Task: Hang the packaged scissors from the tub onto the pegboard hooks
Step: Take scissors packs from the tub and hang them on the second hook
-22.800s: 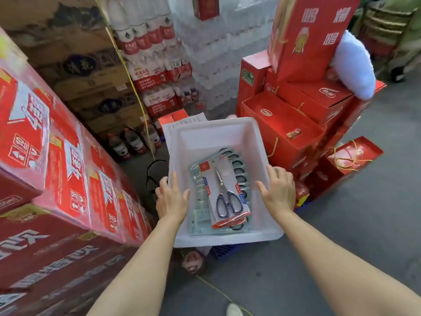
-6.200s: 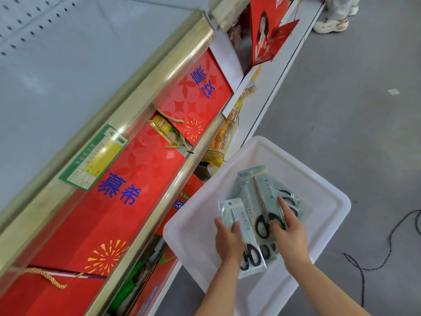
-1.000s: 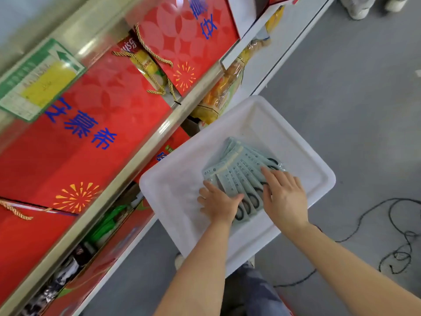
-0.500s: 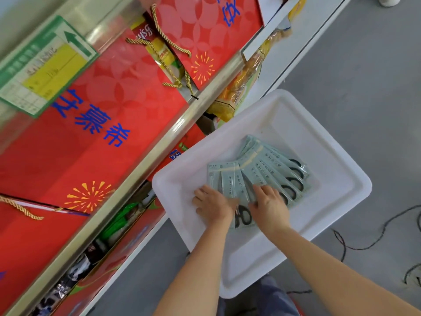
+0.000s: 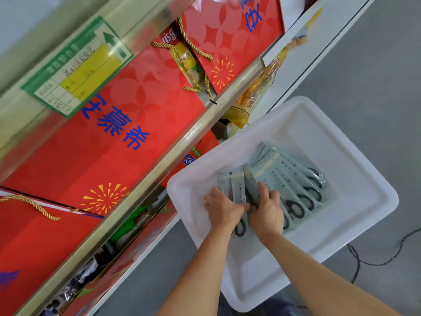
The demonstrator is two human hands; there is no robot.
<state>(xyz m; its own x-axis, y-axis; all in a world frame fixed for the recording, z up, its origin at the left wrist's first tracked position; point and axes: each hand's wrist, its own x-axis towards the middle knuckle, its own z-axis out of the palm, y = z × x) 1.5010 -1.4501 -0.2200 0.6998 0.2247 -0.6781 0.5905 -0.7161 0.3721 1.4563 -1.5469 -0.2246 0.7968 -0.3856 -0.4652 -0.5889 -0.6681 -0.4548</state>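
Packaged scissors (image 5: 293,179): a fan of pale green packs lying flat in the white tub (image 5: 355,201), spread from the tub's middle toward its right; black handle loops at the near ends, printed card tops pointing far-left; packs overlap one another. Leftmost pack (image 5: 238,185) sits a little apart from the fan, card top clear of the hands, its black handle showing just near the left wrist.

Left hand (image 5: 222,209): palm down on the leftmost pack, fingers curled at its left edge; whether it grasps or only presses, cannot tell. Right hand (image 5: 266,210): palm down on the fan's near-left end, fingers bent over the packs, thumb against the left hand; grip likewise unclear.

Tub: on grey floor (image 5: 376,76), tilted in view, left rim close under the shelf edge (image 5: 182,142). Left of it, red gift boxes (image 5: 127,133) with blue characters and gold cord handles; green and yellow price label (image 5: 77,67) on the rail above. Black cable (image 5: 373,261) on the floor at right.
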